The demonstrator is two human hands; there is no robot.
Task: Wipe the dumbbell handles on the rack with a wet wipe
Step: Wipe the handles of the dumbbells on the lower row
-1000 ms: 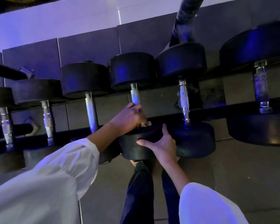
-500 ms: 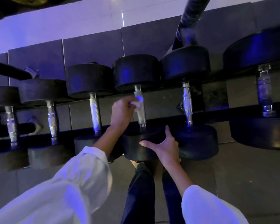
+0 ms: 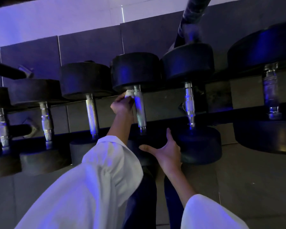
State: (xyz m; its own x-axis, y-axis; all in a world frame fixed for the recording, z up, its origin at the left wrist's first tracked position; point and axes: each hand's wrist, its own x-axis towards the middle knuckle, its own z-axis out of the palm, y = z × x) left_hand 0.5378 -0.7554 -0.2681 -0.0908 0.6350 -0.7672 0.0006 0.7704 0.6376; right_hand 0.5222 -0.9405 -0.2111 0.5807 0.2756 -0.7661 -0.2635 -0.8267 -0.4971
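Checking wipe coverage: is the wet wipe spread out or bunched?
Bunched. Only a small white wad of the wet wipe shows, pinched in the left hand at the far end of the dumbbell handle.

Showing no readable text, number, brand or sign. Dumbbell heads (image 3: pixel 135 70) lying too dark under the blue light for any weight marking to be made out.
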